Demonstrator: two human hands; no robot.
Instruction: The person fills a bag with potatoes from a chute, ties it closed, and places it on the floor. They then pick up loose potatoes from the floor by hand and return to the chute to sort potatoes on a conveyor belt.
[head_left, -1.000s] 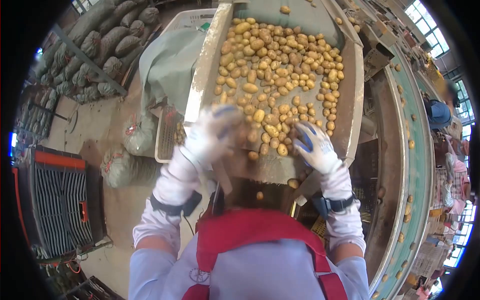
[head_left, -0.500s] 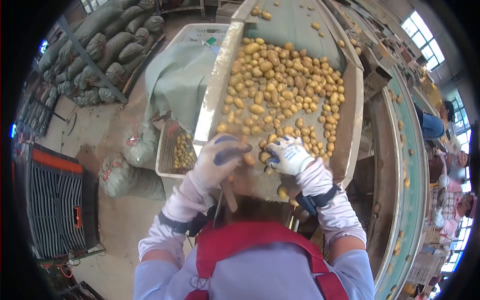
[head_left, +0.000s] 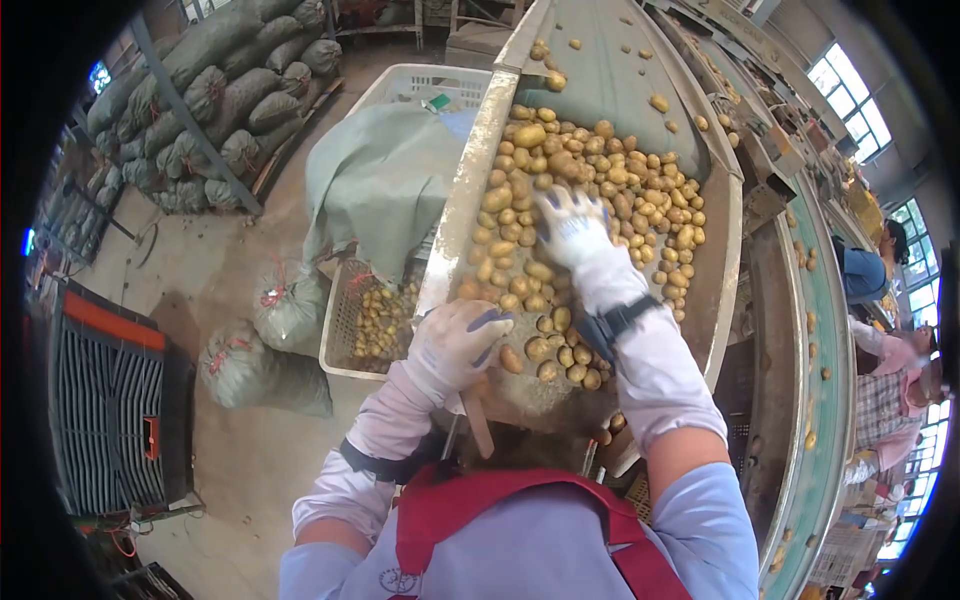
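Note:
Potatoes (head_left: 645,200) fill much of a metal-sided sorting chute (head_left: 470,190) in front of me. My right hand (head_left: 575,230), in a white glove, reaches into the heap with its fingers spread over the potatoes. My left hand (head_left: 452,345), gloved in white with dark patches, is at the chute's lower left corner, its fingers curled; I cannot tell what is inside them. Below it juts a narrow wooden strip (head_left: 478,425). A single potato (head_left: 511,359) lies just right of the left fingertips, and several more lie near the chute's lower lip.
Left of the chute, a green cloth (head_left: 385,165) drapes over white crates, with small potatoes in a lower crate (head_left: 335,325). Filled sacks (head_left: 250,360) stand on the floor; others (head_left: 220,90) are stacked behind. A conveyor belt (head_left: 825,400) runs along the right, with people beyond it.
My right hand has moved forward and up from the lower edge into the heap, its fingers spreading. Potatoes have gathered near the lower lip. My left hand stays near the left corner.

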